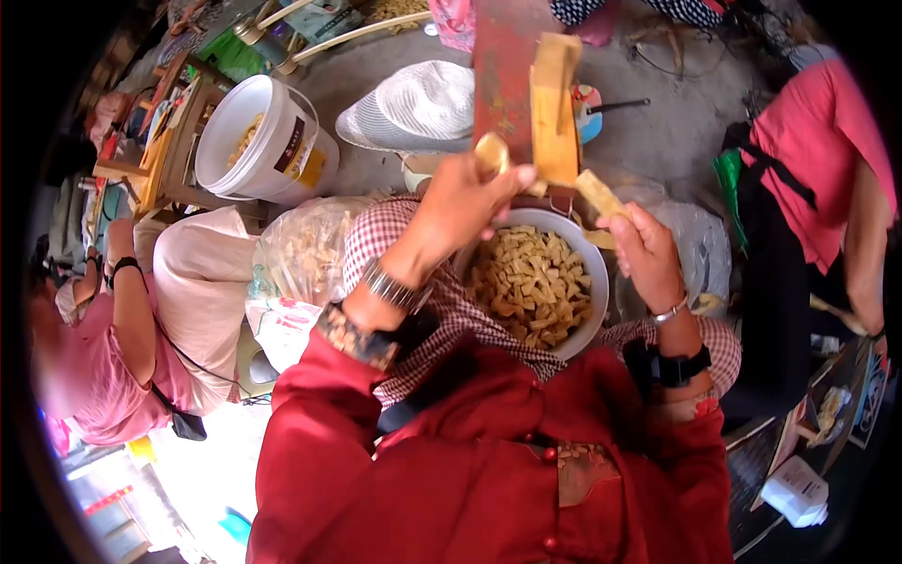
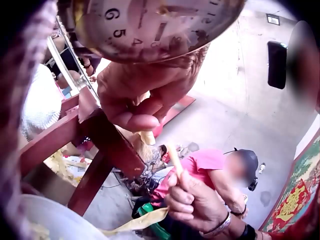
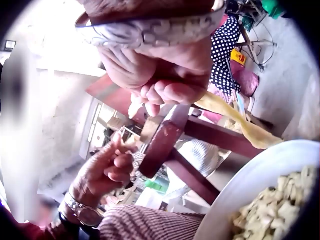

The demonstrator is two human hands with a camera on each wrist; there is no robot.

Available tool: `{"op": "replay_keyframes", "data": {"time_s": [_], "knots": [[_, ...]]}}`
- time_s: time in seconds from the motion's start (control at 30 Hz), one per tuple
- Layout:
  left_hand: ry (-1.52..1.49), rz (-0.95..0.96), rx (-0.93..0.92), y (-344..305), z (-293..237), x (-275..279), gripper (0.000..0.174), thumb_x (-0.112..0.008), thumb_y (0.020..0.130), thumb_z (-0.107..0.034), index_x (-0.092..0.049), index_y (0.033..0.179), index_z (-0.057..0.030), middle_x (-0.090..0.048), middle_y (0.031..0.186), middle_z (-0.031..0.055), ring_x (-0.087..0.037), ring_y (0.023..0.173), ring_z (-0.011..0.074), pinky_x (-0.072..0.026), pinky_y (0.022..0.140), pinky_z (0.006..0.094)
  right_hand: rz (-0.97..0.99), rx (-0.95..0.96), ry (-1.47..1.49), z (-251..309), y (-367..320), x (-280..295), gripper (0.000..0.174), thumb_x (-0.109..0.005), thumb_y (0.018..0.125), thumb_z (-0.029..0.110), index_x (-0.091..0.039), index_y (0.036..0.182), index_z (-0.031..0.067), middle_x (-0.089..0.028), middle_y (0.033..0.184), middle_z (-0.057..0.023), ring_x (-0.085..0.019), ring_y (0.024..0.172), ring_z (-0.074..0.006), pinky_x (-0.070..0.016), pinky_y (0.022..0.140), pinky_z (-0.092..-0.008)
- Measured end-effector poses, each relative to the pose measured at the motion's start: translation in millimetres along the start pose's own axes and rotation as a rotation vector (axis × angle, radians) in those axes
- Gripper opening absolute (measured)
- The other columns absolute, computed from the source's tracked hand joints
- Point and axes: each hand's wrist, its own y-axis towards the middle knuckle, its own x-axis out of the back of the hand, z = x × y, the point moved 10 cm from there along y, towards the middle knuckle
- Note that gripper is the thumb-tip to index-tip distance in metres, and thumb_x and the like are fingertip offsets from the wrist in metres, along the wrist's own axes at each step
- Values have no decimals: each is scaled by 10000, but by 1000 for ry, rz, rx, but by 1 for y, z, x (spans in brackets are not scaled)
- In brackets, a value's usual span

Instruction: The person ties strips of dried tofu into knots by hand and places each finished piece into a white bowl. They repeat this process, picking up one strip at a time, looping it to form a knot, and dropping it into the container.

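In the head view my left hand (image 1: 460,207) is above the far left rim of a pale basin, pinching a pale yellow piece (image 1: 491,152) between thumb and fingers. My right hand (image 1: 648,254) holds a short yellow strip (image 1: 598,193) by one end, over the basin's right side. The basin (image 1: 602,305) sits at my lap and holds many small cut yellowish pieces (image 1: 531,282). A longer flat yellow strip (image 3: 235,117) runs from near my right hand to the basin rim in the right wrist view. What the pieces are made of, I cannot tell.
Beyond the basin, a yellow wooden block (image 1: 554,122) stands at the end of a red bench (image 1: 501,80). A white bucket (image 1: 272,141) and a white hat (image 1: 418,101) are at far left. People in pink sit left (image 1: 103,348) and right (image 1: 817,160).
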Motion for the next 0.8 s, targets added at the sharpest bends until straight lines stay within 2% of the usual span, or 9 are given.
{"op": "replay_keyframes", "data": {"time_s": [0.13, 0.23, 0.27, 0.3, 0.37, 0.53, 0.6, 0.63, 0.8], "knots": [[-108, 170, 203, -47, 61, -37, 312, -559, 917, -282, -587, 909, 28, -600, 613, 61, -498, 400, 84, -404, 379, 190, 222, 143, 102, 43, -52, -45, 172, -574, 891, 177, -599, 898, 7, -553, 698, -39, -494, 619, -97, -411, 561, -251], [-306, 320, 106, -69, 91, -81, 381, -468, 960, -326, -595, 847, 15, -583, 650, 50, -537, 509, 86, -448, 463, 218, 319, 419, 118, 72, -86, -83, 163, -595, 869, 187, -592, 888, 25, -590, 729, -127, -585, 638, -229, -444, 572, -330], [-190, 279, -175, -74, 78, -85, 417, -453, 961, -364, -602, 874, 15, -596, 711, 61, -577, 622, 98, -475, 544, 236, 344, 503, 131, 76, -97, -95, 156, -583, 879, 176, -584, 874, 20, -559, 697, -110, -564, 619, -221, -426, 566, -325], [-341, 351, 81, -76, 84, -99, 406, -457, 958, -368, -599, 905, 9, -594, 720, 59, -576, 637, 107, -480, 562, 245, 373, 593, 142, 83, -108, -105, 153, -571, 889, 165, -576, 860, 15, -528, 665, -93, -543, 601, -213, -408, 559, -319], [-626, 327, 500, -89, 92, -121, 376, -462, 957, -359, -592, 956, -6, -583, 711, 49, -562, 627, 114, -481, 564, 248, 519, 570, 183, 86, -125, -124, 166, -562, 894, 174, -546, 843, 18, -519, 684, -104, -538, 619, -229, -402, 564, -332], [-908, 566, 323, -75, 43, -118, 278, -509, 943, -282, -587, 969, -17, -548, 646, 13, -512, 551, 68, -429, 497, 194, 611, 389, 337, 86, -133, -124, 147, -543, 906, 160, -546, 874, 17, -539, 633, -64, -547, 571, -138, -398, 518, -280], [-819, 570, 208, -75, 34, -110, 205, -526, 936, -209, -598, 925, -17, -555, 648, -2, -490, 510, 48, -404, 481, 173, 419, 229, 449, 73, -123, -102, 184, -479, 946, 195, -546, 920, 26, -563, 681, -21, -535, 603, -81, -415, 518, -230], [-565, 321, 114, -76, 28, -95, 175, -525, 929, -165, -601, 903, -9, -572, 679, -7, -489, 523, 40, -407, 495, 174, 273, 144, 531, 62, -117, -89, 193, -470, 953, 212, -547, 934, 36, -560, 685, -4, -517, 594, -62, -408, 517, -219], [-447, 355, 17, -107, 6, -97, 132, -544, 897, -107, -618, 902, 1, -599, 740, -17, -490, 618, 15, -405, 543, 179, -279, 435, 410, 66, -102, -33, 259, -421, 975, 236, -557, 1020, 20, -602, 808, -1, -537, 696, -79, -450, 652, -222]]}}
